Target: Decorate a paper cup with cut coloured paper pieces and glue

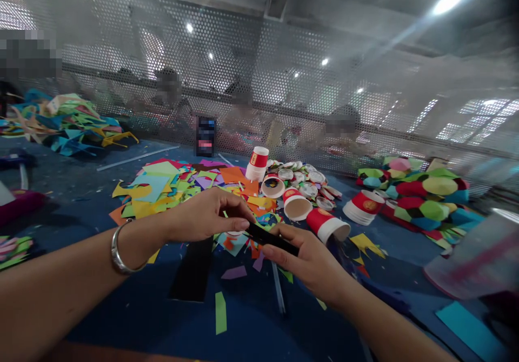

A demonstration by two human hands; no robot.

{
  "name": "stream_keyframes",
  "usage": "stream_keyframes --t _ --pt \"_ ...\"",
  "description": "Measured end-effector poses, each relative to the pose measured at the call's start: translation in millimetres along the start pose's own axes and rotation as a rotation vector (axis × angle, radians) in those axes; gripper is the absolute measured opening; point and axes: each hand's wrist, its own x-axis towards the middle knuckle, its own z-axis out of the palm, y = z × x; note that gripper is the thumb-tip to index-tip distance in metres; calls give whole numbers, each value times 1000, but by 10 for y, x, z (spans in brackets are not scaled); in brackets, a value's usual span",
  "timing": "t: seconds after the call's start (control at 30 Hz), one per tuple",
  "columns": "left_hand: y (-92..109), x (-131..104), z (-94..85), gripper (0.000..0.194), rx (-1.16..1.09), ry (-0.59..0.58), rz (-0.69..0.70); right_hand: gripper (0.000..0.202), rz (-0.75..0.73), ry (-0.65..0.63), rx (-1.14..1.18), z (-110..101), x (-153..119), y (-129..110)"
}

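Note:
Between my hands is a narrow black strip [271, 238], which looks like folded paper. My left hand [206, 213], with a silver bangle on its wrist, pinches the strip's left end. Its right end is gripped between the thumb and fingers of my right hand [302, 254]. Below my left hand a flat black sheet [191, 275] lies on the blue table [162, 332]. Coloured paper scraps [162, 186] are heaped behind my hands. A clear glue stick [278, 289] lies under the held strip, and a green paper strip [220, 312] is nearer to me.
Red and white paper cups [298, 205] lie and stand behind my right hand, near a pile of round pieces [310, 178]. Patchwork paper balls [425, 194] and a translucent container [478, 256] are at right. Paper shapes [68, 121] are piled far left. A phone [206, 136] leans against the perforated screen [227, 70].

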Motion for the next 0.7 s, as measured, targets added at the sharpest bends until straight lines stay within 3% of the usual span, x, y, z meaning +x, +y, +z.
stream_keyframes --t 0.17,0.33,0.4,0.7 --pt "-5 3 1 16 -64 102 -19 34 -9 35 18 5 -3 4" --pt "-44 24 -51 12 -251 171 -101 38 -7 -5 283 6 16 -44" --pt "-66 26 -68 15 -324 189 -141 36 21 39 339 -8 22 -46" --pt "-42 -13 -10 20 -371 -38 -206 32 74 224 398 -54 16 68"
